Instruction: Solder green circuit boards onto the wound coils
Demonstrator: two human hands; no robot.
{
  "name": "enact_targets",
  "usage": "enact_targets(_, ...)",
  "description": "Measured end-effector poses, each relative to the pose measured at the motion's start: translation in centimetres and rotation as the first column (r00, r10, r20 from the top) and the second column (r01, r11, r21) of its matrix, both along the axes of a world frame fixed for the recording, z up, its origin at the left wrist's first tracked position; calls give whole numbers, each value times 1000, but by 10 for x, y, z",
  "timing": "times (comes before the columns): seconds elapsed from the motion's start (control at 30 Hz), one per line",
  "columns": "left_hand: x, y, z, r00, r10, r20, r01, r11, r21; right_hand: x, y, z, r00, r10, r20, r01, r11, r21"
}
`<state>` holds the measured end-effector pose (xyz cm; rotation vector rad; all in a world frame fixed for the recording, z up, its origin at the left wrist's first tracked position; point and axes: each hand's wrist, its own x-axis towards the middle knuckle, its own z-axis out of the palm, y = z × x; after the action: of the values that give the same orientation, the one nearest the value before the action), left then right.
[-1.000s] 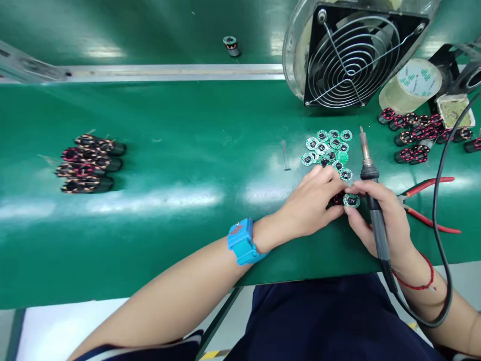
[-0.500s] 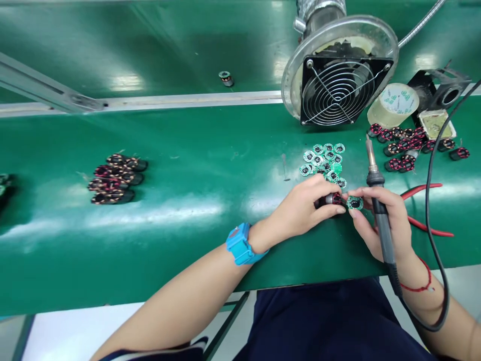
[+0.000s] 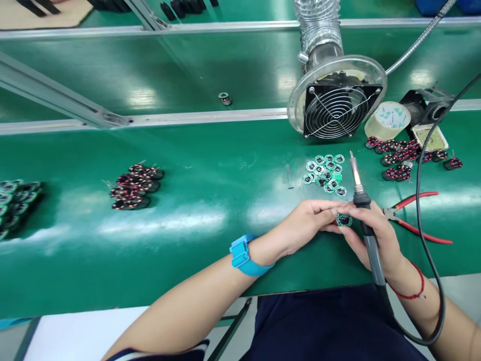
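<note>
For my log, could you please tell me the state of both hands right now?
Left hand: closed, fingertips at the circuit board; anything inside is hidden.
Right hand: closed, holding the soldering iron and pinching the circuit board.

The green tabletop is gleaming smooth and glossy; the ribbed duct is shining like crinkled metal foil. The soldering iron is showing a bare metal barrel and a matt, plastic-looking handle.
</note>
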<state>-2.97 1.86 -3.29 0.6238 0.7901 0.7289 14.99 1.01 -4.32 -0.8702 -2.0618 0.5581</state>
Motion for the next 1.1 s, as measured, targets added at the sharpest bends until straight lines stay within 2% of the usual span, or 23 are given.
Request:
enact_targets(0.17,4,-6,-4,998,47,-29,-47,999,21,-6,1,-3,978,-109,178,108,994,15)
enact_targets(0.3,3,-7,-5,996,30,-89,-22,996,83,-6,1,-5,962,-79,261,74,997,28)
enact_targets(0.33,1,-5,-6,990,48,-129,-33,993,117,-4,1,-5,960,-66,272,61,998,28)
enact_targets(0.4,-11,7,-7,944,161,-286,-98,970,222,1,2,-5,966,-60,250,51,998,42)
enact_targets(0.43,-20,16,-9,888,246,-387,-137,948,289,4,2,-6,974,-74,215,63,997,54)
enact_targets(0.5,-43,39,-13,709,428,-560,-223,890,398,10,3,-8,981,-126,147,121,992,46)
enact_targets(0.6,-82,75,-21,514,543,-664,-294,839,458,18,2,-11,973,-207,104,209,978,-10)
enact_targets(0.73,-117,102,-30,327,607,-724,-305,793,528,22,-1,-11,976,-195,96,203,976,-78)
enact_targets(0.87,-149,104,-31,127,639,-759,-308,752,582,32,1,-13,982,-151,109,158,986,-58)
enact_targets(0.97,-186,111,-25,-75,616,-784,-283,741,609,48,7,-20,985,-91,145,85,995,41)
enact_targets(1.07,-223,138,-14,-234,601,-764,-219,733,644,60,13,-36,984,-91,156,74,991,114)
enact_targets(1.1,-233,151,-10,-268,604,-750,-193,729,656,62,15,-43,979,-139,148,125,987,101)
